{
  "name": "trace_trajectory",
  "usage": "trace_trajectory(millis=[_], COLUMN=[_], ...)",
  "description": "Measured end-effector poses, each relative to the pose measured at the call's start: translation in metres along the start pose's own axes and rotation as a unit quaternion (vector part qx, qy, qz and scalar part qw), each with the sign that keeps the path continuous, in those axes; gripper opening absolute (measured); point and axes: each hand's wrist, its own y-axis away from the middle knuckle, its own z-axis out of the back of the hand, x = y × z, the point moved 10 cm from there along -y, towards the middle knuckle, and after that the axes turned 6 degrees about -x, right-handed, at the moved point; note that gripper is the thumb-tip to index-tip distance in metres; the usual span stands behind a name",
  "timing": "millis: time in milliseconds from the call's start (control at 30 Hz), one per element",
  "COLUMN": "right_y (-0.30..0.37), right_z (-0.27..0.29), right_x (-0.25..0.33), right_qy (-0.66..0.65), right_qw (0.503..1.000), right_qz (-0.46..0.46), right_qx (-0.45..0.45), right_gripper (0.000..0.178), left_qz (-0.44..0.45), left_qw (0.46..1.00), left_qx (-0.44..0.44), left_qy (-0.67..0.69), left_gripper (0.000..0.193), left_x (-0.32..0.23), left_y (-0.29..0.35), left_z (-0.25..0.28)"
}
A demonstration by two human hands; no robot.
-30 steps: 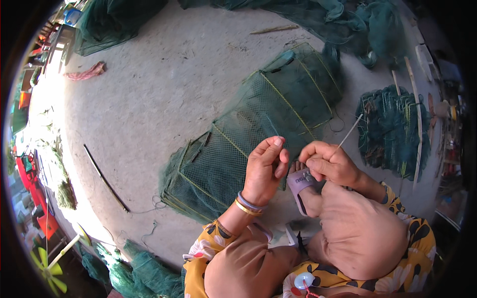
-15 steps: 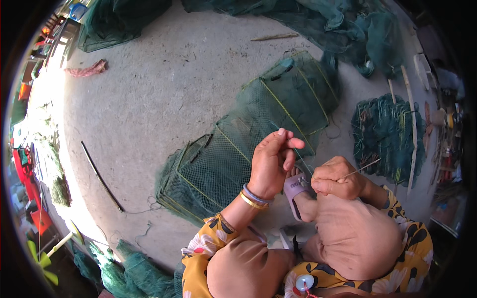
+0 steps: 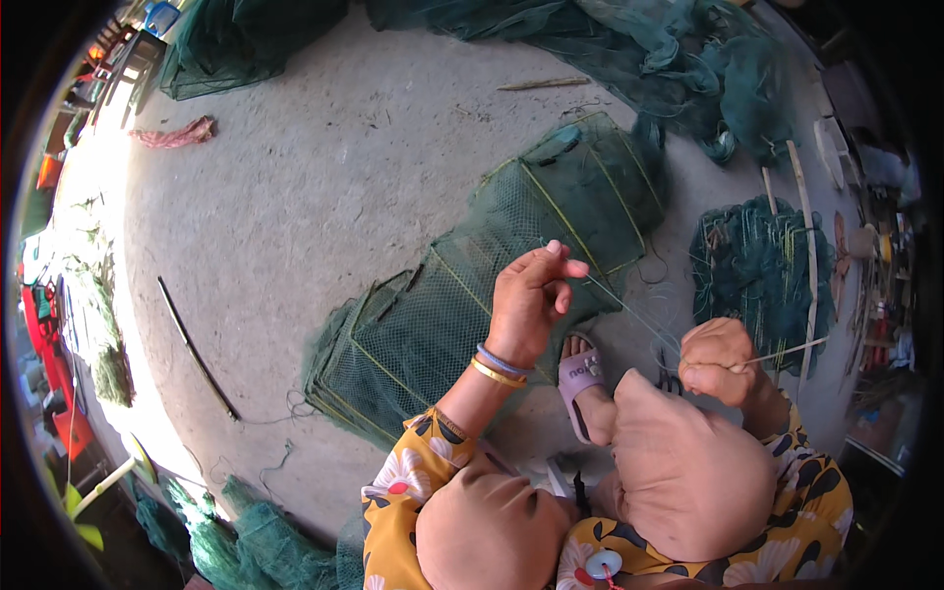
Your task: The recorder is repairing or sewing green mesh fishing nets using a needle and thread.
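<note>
A long green mesh net trap (image 3: 442,295) with yellow-corded frame ribs lies on the floor in front of me. Over its middle, my left hand (image 3: 531,295) pinches a thin green thread (image 3: 639,313) between thumb and fingertips, the other fingers curled. The thread slants down to my right hand (image 3: 718,362), which is closed in a fist above my right knee. From that fist a thin pale stick (image 3: 792,350) sticks out to the right; its other end is hidden in the fingers. Whether the thread is wound on the stick, I cannot tell.
Folded green netting (image 3: 757,265) with pale poles lies at the right. More netting (image 3: 688,59) is heaped at the back, and some (image 3: 265,536) at lower left. A dark rod (image 3: 197,349), a wooden stick (image 3: 543,84) and a pink cloth (image 3: 173,133) are on the concrete.
My right hand has moved right, away from my left, with the stick in it, and the thread between them is longer. My left hand has shifted slightly up and left.
</note>
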Motion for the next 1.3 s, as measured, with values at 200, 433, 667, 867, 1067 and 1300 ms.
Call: trace_trajectory(millis=[200, 433, 667, 867, 1067, 1300], right_y=[0.008, 0.036, 0.035, 0.026, 0.017, -0.011], right_z=[0.013, 0.075, 0.086, 0.094, 0.089, -0.026], right_x=[-0.004, -0.053, -0.076, -0.096, -0.117, -0.100], right_qy=[-0.046, -0.012, -0.019, -0.028, 0.046, 0.054], right_qw=[0.997, 0.962, 0.947, 0.936, 0.947, 0.971], right_qz=[0.019, -0.150, -0.188, -0.215, -0.184, -0.232], right_qx=[-0.053, -0.227, -0.259, -0.277, -0.258, -0.030], right_gripper=[0.021, 0.026, 0.026, 0.028, 0.025, 0.014], left_qz=[-0.061, -0.442, -0.539, -0.532, -0.523, -0.563], left_qw=[0.997, 0.793, 0.512, 0.478, 0.496, 0.531], left_qx=[-0.051, -0.119, -0.151, -0.147, -0.154, -0.154], left_qy=[0.018, -0.402, -0.651, -0.683, -0.676, -0.614], left_gripper=[0.018, 0.015, 0.028, 0.029, 0.031, 0.026], left_x=[-0.009, -0.062, -0.086, -0.078, -0.069, -0.072], left_y=[-0.010, 0.041, 0.042, 0.033, 0.031, 0.044], left_z=[0.031, 0.029, -0.003, 0.003, 0.012, 0.027])
